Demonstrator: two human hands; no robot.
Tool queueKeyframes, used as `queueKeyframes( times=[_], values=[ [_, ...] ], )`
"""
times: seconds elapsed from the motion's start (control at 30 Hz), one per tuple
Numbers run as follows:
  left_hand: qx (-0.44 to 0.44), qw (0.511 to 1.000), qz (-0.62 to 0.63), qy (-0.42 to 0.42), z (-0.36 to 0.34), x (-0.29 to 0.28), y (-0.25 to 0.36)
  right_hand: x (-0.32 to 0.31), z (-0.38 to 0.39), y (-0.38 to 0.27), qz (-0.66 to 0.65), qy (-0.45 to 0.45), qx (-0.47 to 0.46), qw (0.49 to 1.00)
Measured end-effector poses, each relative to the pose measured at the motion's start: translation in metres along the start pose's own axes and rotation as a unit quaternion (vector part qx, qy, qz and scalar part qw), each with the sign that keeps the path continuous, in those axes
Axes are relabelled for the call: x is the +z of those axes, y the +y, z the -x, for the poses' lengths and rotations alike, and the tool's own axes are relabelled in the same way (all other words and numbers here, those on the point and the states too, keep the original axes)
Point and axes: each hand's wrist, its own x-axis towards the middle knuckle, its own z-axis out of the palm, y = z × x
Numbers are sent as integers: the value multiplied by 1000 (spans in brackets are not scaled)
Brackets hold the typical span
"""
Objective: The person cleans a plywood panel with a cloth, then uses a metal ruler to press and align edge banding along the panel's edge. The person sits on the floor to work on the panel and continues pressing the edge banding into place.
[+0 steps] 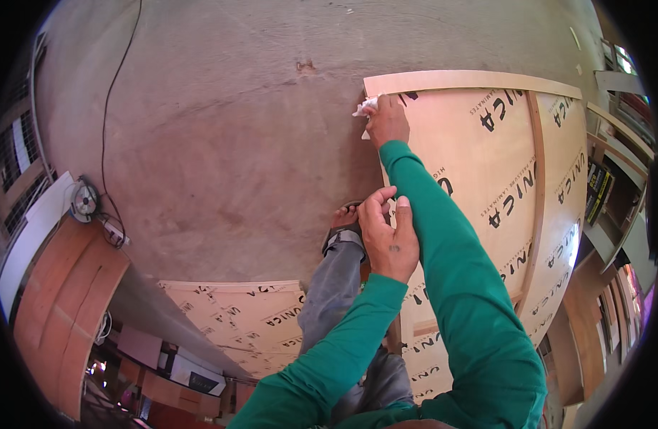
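Observation:
My right hand grips a crumpled white rag, pressing it against the far left corner of a large laminate-faced wooden panel. A pale wooden strip runs along the panel's far edge, just beyond my fingers. My left hand is held over the panel's left edge, close beside my right forearm. Its thumb and fingers are apart and slightly bent, with nothing seen in them. Both arms wear green sleeves, and the right one crosses over the panel.
My sandalled foot stands on the dusty floor left of the panel. Another printed panel lies at lower left. A black cable runs to a reel by brown boards. Wood pieces crowd the right side.

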Motion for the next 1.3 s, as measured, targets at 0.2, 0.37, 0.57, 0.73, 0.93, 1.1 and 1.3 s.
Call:
queueKeyframes(
  times=[0.2,0.37,0.57,0.73,0.93,1.1,1.3],
  values=[
    [47,999,-19,-1,25,-1,-4,5,-23,17,13,30,-36,999],
    [98,995,-16,22,41,10,-29,-29,59,38,-110,65,-44,991],
    [90,992,-89,-13,64,18,-67,-96,370,126,-164,-142,58,975],
    [62,987,-134,-60,77,20,-85,-97,450,135,-104,-113,122,981],
    [51,990,-124,-49,55,22,-78,-90,390,109,-57,-85,102,990],
    [12,995,-96,-38,28,21,-52,-76,297,92,-11,-89,49,995],
    [13,997,-70,-23,-61,20,-28,-51,186,68,-4,-88,28,996]
  ],
)
